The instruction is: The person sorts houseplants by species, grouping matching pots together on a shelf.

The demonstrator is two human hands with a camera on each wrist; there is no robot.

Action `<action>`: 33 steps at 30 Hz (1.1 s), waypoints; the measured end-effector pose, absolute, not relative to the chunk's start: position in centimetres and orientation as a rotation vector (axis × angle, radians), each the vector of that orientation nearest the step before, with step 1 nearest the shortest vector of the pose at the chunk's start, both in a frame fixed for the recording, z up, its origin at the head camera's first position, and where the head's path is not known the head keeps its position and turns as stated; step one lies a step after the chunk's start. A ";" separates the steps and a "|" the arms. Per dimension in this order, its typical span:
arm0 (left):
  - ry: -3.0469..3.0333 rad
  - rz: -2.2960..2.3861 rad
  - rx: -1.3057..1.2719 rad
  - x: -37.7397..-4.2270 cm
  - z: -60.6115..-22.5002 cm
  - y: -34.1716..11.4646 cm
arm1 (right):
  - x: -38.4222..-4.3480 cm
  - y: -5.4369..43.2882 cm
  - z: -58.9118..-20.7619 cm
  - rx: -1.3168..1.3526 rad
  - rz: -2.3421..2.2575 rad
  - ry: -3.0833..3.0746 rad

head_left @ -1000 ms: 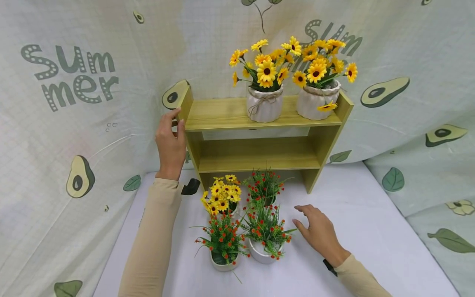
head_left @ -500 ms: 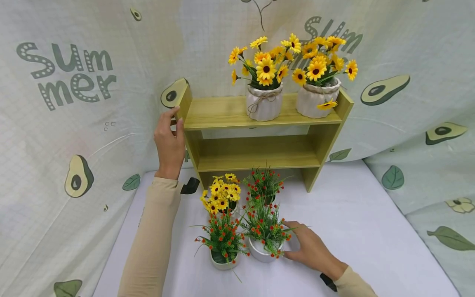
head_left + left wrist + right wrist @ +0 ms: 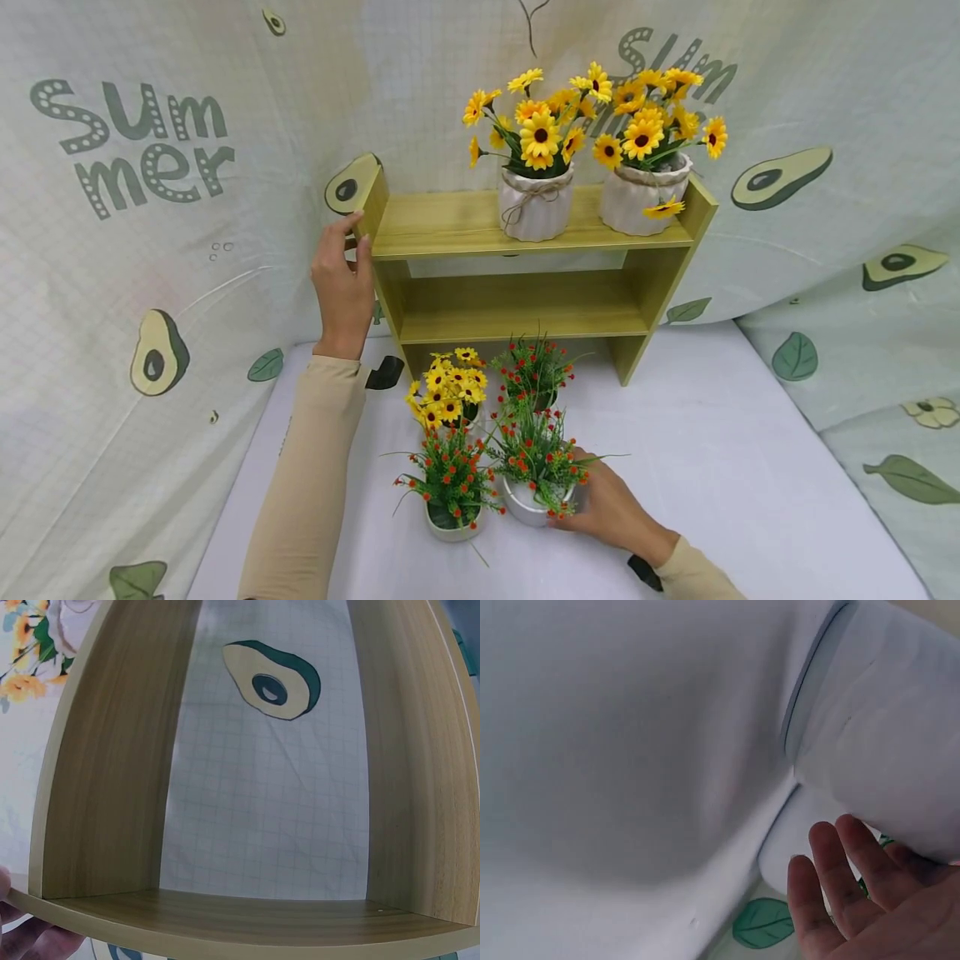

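Amid 3 other flowerpots [image 3: 452, 492], right fingers [image 3: 834, 866] around a white pot [image 3: 525, 511], left fingers [image 3: 339, 231] around one edge of a shelf [image 3: 517, 307].

The right hand [image 3: 609, 510] is gripping a white round pot of orange-red-flowered greenery [image 3: 534, 467]; just left of this grip a pale round pot of similar greenery [image 3: 453, 492] is standing, behind-left a bunch of yellow flowers [image 3: 448, 392], directly behind a red-flowered green plant [image 3: 534, 373]. Farther behind, the left hand [image 3: 342, 292] is holding a yellowish wooden shelf [image 3: 517, 303], two white twine-tied sunflower pots [image 3: 535, 208] standing on top.
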State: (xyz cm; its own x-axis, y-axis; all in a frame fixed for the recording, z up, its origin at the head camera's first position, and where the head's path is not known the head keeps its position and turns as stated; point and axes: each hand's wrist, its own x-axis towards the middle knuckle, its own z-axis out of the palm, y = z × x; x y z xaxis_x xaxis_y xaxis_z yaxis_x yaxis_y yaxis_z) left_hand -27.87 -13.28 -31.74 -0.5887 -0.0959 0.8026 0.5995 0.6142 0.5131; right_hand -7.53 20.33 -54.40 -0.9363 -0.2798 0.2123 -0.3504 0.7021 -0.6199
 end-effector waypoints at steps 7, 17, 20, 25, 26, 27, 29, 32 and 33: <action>-1.983 -1.021 -0.396 -27.9 -31.7 -13.2 | -7.7 19.7 -54.6 0.464 1.200 -2.798; -1.986 -1.019 -0.381 -27.7 -31.7 -13.2 | -7.8 19.2 -55.0 0.496 1.250 -2.726; -1.983 -1.020 -0.381 -27.8 -31.7 -13.2 | -7.8 19.1 -55.1 0.472 1.288 -2.735; -1.987 -1.017 -0.373 -27.8 -31.6 -13.1 | -7.8 18.9 -55.1 0.449 1.320 -2.720; -1.987 -1.017 -0.372 -27.8 -31.6 -13.1 | -7.8 18.9 -55.1 0.444 1.321 -2.713; -1.989 -1.017 -0.370 -27.8 -31.6 -13.1 | -7.7 18.9 -55.2 0.437 1.324 -2.705; -1.992 -1.018 -0.367 -27.8 -31.7 -13.1 | -7.6 18.9 -55.2 0.425 1.327 -2.687; -1.995 -1.020 -0.364 -27.8 -31.7 -13.1 | -7.5 18.9 -55.3 0.428 1.311 -2.655; -1.995 -1.019 -0.364 -27.8 -31.7 -13.1 | -7.4 18.9 -55.3 0.437 1.303 -2.645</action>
